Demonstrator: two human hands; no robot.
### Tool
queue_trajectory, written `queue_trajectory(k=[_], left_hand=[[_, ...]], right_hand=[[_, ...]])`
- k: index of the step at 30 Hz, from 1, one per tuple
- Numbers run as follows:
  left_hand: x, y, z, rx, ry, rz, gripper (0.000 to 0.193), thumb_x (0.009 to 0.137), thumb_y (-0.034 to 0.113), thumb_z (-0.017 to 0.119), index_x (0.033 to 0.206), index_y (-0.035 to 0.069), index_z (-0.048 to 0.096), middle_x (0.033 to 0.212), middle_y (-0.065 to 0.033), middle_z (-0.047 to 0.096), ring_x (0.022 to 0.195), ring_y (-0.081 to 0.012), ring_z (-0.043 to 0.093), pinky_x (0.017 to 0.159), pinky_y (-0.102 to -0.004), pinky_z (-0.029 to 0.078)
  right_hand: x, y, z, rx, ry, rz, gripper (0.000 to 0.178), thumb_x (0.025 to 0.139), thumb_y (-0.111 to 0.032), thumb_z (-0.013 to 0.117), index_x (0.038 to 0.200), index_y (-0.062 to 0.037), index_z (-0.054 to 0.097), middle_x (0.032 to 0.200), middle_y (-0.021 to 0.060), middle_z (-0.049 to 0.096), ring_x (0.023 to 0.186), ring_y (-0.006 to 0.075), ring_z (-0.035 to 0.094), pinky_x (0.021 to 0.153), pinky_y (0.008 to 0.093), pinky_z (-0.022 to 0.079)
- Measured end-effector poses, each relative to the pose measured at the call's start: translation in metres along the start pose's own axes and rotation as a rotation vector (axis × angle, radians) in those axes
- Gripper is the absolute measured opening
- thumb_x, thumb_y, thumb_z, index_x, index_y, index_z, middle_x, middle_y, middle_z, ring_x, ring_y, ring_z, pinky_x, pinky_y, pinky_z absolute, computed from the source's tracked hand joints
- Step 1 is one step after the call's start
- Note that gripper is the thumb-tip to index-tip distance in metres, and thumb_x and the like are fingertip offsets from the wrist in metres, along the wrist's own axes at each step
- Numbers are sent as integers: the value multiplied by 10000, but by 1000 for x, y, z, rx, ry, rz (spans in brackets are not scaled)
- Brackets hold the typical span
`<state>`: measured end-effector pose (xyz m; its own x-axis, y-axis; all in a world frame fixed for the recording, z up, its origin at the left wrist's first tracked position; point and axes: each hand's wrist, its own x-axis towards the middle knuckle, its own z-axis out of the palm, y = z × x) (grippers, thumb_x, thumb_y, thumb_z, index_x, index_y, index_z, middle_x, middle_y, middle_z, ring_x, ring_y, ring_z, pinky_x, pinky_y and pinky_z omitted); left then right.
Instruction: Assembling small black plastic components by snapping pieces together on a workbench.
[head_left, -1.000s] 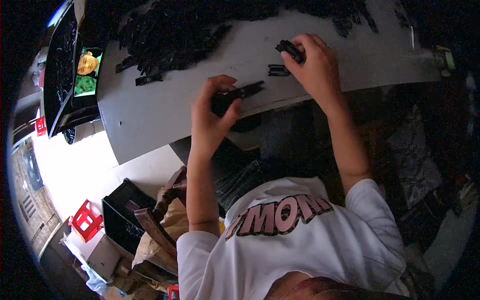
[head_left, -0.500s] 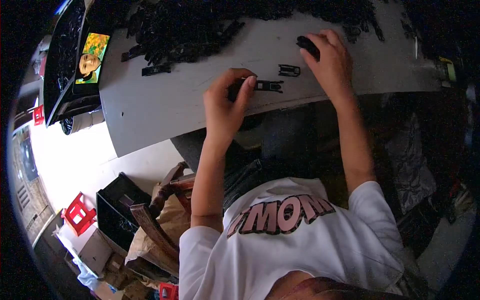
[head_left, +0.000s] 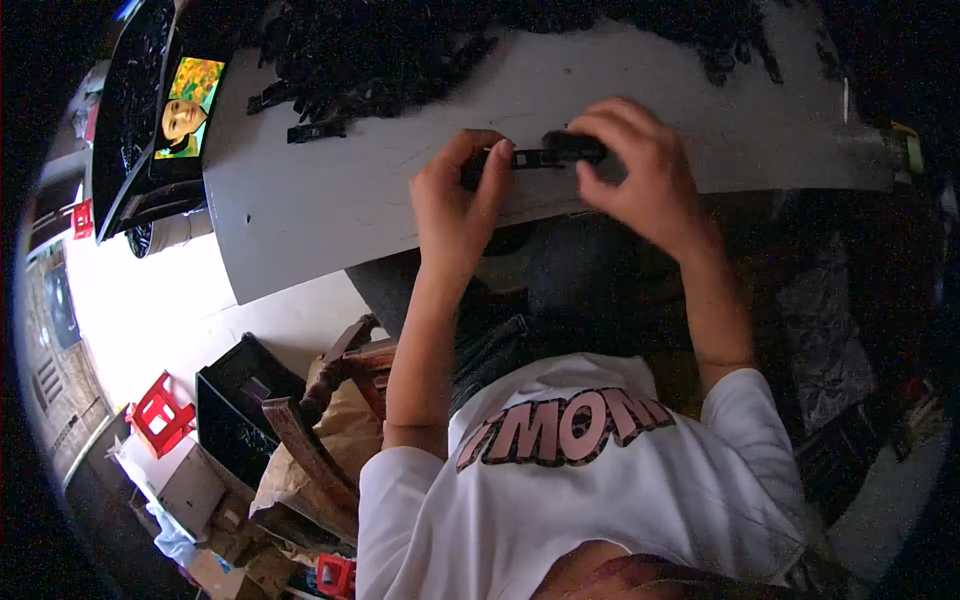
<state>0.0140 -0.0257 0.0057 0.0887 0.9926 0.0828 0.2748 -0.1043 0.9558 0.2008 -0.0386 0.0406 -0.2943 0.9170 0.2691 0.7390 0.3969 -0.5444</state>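
Above the grey table (head_left: 310, 215), my left hand (head_left: 452, 195) pinches a slim black plastic part (head_left: 535, 158) between thumb and fingers. Its frame-like end sticks out to the right. From the other side, my right hand (head_left: 645, 165) grips a dark black plastic piece (head_left: 572, 146) against that end. The right fingers are somewhat blurred, and whether the two pieces are joined I cannot tell. At the back of the table lies a large heap of black plastic parts (head_left: 370, 70). One similar loose part (head_left: 316, 132) rests at the heap's near left edge.
A phone (head_left: 188, 115) with a lit screen leans by a black tray (head_left: 130, 95) at the table's left end. Below left are a black crate (head_left: 240, 420), a wooden chair (head_left: 310, 450) and a red plastic stool (head_left: 162, 415).
My right hand has come left and nearer, bringing its black piece to the part in my left hand. The small frame that lay between the hands no longer shows. My left hand stays nearly still.
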Motion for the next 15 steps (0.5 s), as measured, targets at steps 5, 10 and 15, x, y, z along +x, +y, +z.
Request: queue_trajectory(k=[5, 10, 15], left_hand=[[-1, 2, 4, 48, 50, 38, 89, 798, 91, 619, 814, 3, 614, 676, -110, 615, 602, -152, 591, 585, -261, 453], [-5, 15, 3, 155, -42, 92, 122, 773, 83, 642, 866, 14, 602, 671, -120, 600, 591, -191, 589, 573, -274, 455], [-9, 15, -2, 71, -169, 92, 230, 739, 56, 664, 954, 30, 584, 735, -114, 607, 587, -167, 567, 582, -268, 447]], right_hand=[[2, -13, 7, -42, -15, -51, 319, 659, -27, 657, 964, -13, 567, 950, 112, 543, 895, 276, 557, 763, 351, 474], [1, -23, 3, -166, -104, -78, 347, 643, 2, 673, 971, 2, 562, 959, 110, 531, 901, 270, 548, 759, 353, 474], [-4, -21, 0, -169, -98, -223, 373, 629, 0, 703, 978, 15, 574, 1004, 130, 525, 925, 266, 549, 760, 336, 485]])
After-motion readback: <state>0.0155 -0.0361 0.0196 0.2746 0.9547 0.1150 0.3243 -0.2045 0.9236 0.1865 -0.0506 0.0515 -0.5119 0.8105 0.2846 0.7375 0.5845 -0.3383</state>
